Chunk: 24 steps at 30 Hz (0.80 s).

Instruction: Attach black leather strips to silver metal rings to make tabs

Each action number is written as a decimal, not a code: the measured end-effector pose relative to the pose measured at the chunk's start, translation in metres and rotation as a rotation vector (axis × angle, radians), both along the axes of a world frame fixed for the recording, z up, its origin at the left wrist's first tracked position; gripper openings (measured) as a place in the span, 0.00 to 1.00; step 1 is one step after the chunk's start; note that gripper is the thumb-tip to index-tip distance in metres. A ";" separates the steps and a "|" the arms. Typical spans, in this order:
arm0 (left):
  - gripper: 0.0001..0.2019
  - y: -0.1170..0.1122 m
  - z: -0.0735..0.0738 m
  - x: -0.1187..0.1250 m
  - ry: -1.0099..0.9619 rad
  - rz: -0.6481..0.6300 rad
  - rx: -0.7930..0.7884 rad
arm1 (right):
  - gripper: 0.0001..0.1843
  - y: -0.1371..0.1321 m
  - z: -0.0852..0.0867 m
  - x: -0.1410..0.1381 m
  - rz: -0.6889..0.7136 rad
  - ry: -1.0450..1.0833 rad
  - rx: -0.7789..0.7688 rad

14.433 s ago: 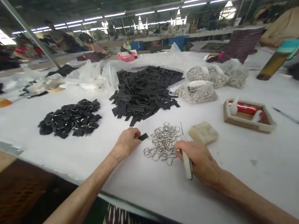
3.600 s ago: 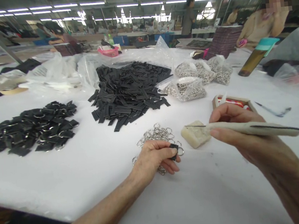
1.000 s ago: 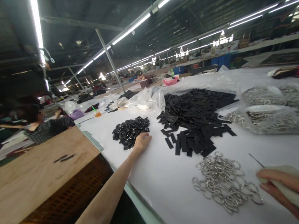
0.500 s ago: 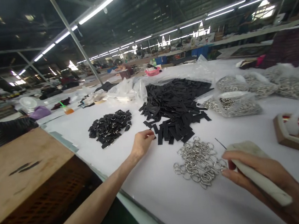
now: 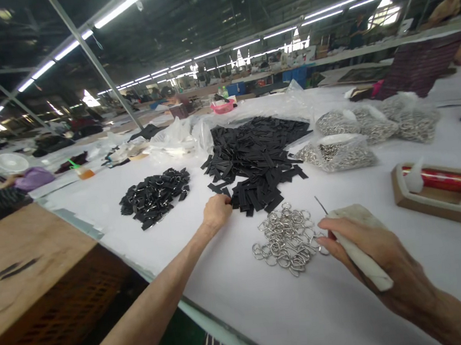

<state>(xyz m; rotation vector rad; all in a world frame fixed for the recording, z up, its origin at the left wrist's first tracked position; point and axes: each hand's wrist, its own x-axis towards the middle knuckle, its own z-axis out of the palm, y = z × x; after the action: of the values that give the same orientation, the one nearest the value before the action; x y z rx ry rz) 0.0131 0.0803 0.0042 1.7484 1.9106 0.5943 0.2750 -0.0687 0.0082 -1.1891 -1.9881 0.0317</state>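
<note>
My left hand (image 5: 217, 211) is closed, its fingertips pinching at a short black fabric strip (image 5: 225, 191) on the near-left edge of a big pile of black strips (image 5: 256, 148). In my right hand (image 5: 376, 247) is a tool with a thin metal tip (image 5: 320, 204) and a pale handle (image 5: 366, 265), the tip pointing up and left. A pale block-like piece (image 5: 354, 214) shows behind my right fingers; whether it belongs to the tool I cannot tell. Right beside these fingers lies a heap of metal rings (image 5: 289, 237).
Black strips with metal rings form a smaller pile (image 5: 154, 197) on the left. Clear bags of rings (image 5: 335, 153) stand at right, behind a cardboard tray (image 5: 435, 206) holding a red roll. A wooden board (image 5: 28, 248) adjoins the white table's left edge. People sit further back.
The view has turned slightly right, so things sit further left. My left hand has closed in against the strips at the pile's edge. My right hand still holds the tool beside the rings.
</note>
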 end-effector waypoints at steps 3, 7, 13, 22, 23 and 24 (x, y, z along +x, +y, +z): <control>0.05 -0.010 0.003 -0.008 -0.218 -0.002 -0.078 | 0.09 -0.001 0.000 -0.002 -0.018 0.053 -0.065; 0.08 -0.036 0.007 -0.006 -0.514 -0.058 -0.205 | 0.10 -0.001 -0.003 -0.003 -0.050 0.122 -0.254; 0.09 -0.068 0.013 0.028 -0.904 -0.219 -0.427 | 0.07 -0.002 -0.004 -0.008 -0.019 0.369 -0.386; 0.04 -0.078 0.012 0.087 -1.207 -0.399 -0.716 | 0.07 0.004 0.003 -0.002 -0.079 0.543 -0.317; 0.03 -0.078 0.010 0.093 -1.225 -0.416 -0.766 | 0.09 0.005 0.002 0.000 -0.063 0.536 -0.304; 0.03 -0.077 0.009 0.098 -1.236 -0.433 -0.815 | 0.09 0.006 0.002 0.002 -0.043 0.527 -0.297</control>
<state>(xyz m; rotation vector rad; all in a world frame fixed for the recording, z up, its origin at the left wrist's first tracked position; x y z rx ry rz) 0.1113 0.0030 0.0130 0.8138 0.6794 0.4407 0.2768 -0.0623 0.0102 -1.2500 -1.5221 0.5775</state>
